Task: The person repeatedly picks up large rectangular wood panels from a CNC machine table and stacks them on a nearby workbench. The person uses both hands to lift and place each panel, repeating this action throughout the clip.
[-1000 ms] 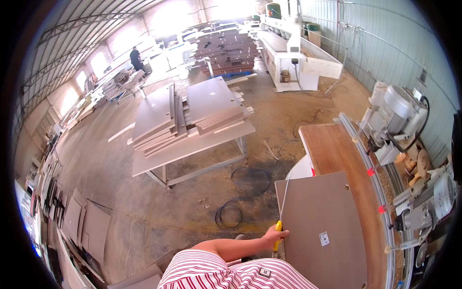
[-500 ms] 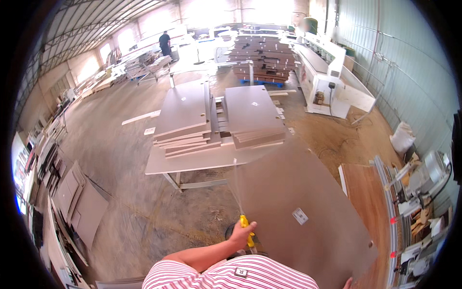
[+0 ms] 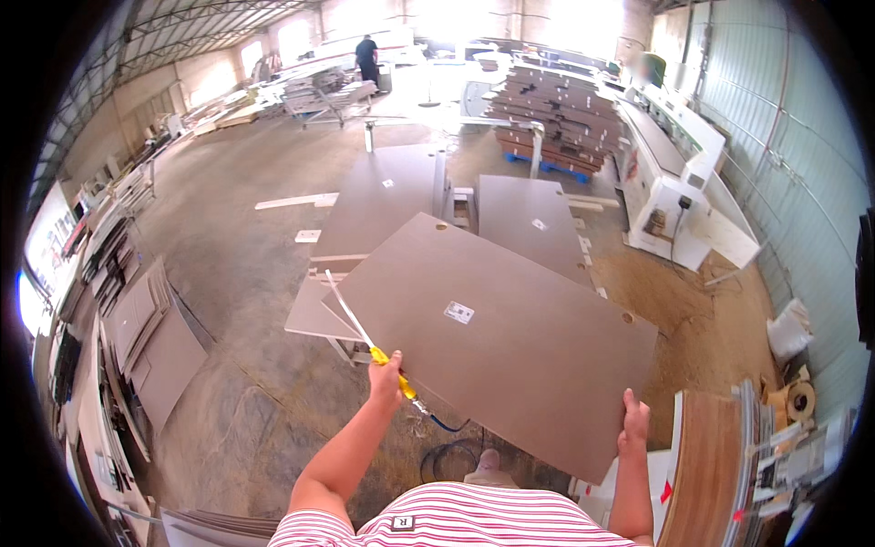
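At the far left of the frame, spare panels (image 3: 150, 342) lean against the wall, standing on edge so they take little floor.

Lower centre, the left hand (image 3: 386, 376) is clenched on the near left edge of a big brown board (image 3: 497, 342), and the same fist pins a yellow-handled tool (image 3: 387, 365) against that edge; what kind of tool it is I cannot tell. A thin metal strip (image 3: 348, 312) runs from the handle up and left along the board's edge, and a blue cord (image 3: 447, 425) hangs below it. Holding both in one fist probably keeps the other hand free for the board.

The board fills the middle of the frame, held flat and tilted slightly, its far end over a work table (image 3: 392, 205) already stacked with similar boards, with a second stack (image 3: 529, 219) just beside it.

Lower right, the right hand (image 3: 633, 421) grips the board's near right corner, fingers wrapped over the edge. The hands sit wide apart, which likely steadies so broad a sheet.

To the right stand a white machine (image 3: 670, 178) and a wood-topped bench (image 3: 706, 465).
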`<state>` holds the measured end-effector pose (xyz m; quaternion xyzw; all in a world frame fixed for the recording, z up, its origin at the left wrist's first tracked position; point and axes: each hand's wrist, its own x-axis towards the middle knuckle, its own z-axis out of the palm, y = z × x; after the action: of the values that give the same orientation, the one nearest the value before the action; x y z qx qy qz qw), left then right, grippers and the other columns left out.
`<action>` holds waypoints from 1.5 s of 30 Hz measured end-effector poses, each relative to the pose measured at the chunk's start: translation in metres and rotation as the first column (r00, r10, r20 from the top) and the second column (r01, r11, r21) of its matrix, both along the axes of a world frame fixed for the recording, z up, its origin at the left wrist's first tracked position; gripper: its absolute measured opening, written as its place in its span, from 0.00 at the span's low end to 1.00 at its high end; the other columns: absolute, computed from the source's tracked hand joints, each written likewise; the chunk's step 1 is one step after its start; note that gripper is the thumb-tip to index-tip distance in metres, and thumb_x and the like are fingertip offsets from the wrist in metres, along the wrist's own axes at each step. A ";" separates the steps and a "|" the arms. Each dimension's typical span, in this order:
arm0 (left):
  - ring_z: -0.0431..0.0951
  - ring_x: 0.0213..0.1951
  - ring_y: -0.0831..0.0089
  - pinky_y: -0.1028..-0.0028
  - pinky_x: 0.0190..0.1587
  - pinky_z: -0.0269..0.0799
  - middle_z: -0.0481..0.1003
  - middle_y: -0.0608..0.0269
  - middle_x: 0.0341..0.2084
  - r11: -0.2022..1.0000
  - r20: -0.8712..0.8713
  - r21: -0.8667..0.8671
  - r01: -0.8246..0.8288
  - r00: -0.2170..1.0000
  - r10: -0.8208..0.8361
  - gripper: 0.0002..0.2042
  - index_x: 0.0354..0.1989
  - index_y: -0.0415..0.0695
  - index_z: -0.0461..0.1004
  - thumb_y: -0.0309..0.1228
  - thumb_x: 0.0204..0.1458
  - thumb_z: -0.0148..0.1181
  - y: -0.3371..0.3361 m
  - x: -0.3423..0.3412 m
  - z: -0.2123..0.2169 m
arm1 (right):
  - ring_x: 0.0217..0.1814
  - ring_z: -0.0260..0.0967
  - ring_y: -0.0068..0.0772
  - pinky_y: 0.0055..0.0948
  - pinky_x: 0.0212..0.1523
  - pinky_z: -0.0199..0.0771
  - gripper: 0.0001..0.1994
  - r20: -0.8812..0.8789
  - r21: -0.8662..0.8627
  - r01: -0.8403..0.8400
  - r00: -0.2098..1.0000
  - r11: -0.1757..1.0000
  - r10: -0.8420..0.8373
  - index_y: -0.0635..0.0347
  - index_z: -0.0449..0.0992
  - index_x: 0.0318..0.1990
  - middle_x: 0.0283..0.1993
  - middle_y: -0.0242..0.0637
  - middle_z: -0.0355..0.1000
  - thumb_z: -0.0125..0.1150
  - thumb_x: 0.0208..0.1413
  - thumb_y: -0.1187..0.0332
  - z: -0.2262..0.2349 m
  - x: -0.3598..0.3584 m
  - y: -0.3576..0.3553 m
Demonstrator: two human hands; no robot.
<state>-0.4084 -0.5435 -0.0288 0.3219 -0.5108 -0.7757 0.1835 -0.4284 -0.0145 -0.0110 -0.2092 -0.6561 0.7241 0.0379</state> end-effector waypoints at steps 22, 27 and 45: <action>0.77 0.45 0.68 0.69 0.50 0.71 0.76 0.54 0.44 0.937 0.173 -0.291 0.191 0.974 -0.145 0.30 0.60 0.34 0.63 0.30 0.50 0.67 -0.288 -0.184 0.068 | 0.54 0.71 0.48 0.47 0.59 0.74 0.13 -0.018 -0.797 -0.433 0.714 0.421 0.700 0.73 0.67 0.47 0.50 0.51 0.71 0.54 0.61 0.71 0.071 -0.233 -0.518; 0.78 0.47 0.55 0.62 0.51 0.72 0.76 0.44 0.44 0.366 0.518 -0.799 0.477 0.855 0.015 0.25 0.55 0.35 0.67 0.33 0.50 0.62 -0.371 -0.253 0.068 | 0.57 0.69 0.49 0.41 0.61 0.73 0.14 0.028 -0.839 -0.356 0.726 0.411 0.687 0.74 0.65 0.49 0.52 0.54 0.68 0.51 0.64 0.69 0.042 -0.264 -0.606; 0.78 0.38 0.44 0.52 0.40 0.74 0.78 0.43 0.32 -0.138 0.613 -0.781 0.609 0.705 -0.356 0.17 0.49 0.44 0.70 0.34 0.51 0.60 -0.264 -0.221 0.017 | 0.42 0.77 0.39 0.39 0.45 0.79 0.10 0.431 -0.447 0.101 0.895 0.889 0.115 0.62 0.69 0.44 0.41 0.46 0.76 0.48 0.65 0.65 -0.049 -0.001 -0.309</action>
<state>-0.6296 -0.8072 -0.0114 -0.0267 -0.9783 -0.2055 -0.0068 -0.4289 -0.3231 -0.0601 -0.3701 -0.4583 0.7908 -0.1664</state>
